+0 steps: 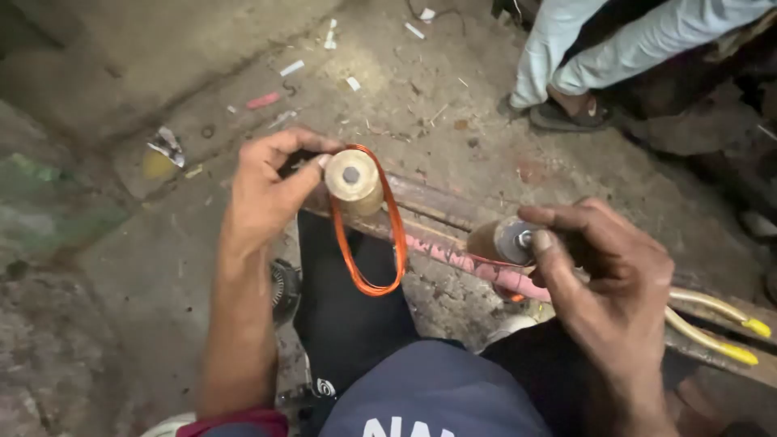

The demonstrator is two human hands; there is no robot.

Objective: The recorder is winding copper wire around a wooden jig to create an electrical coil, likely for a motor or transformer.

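Observation:
My left hand [271,190] pinches the top of a loop of orange copper wire [374,243] that hangs around a round wooden former [353,180] with a bolt in its middle. My right hand [603,275] grips a second wooden former [502,240] with a metal end, thumb pressed on its centre. A thin strand of copper wire [486,260] runs under that second former. Both formers sit on a long metal bar [441,212] crossing in front of my knees.
Pliers with yellow-tipped handles [720,324] lie on the bar at the right. Another person's legs in light trousers and a sandal [566,113] stand at the top right. The dirty concrete floor holds scraps of paper and litter [263,99].

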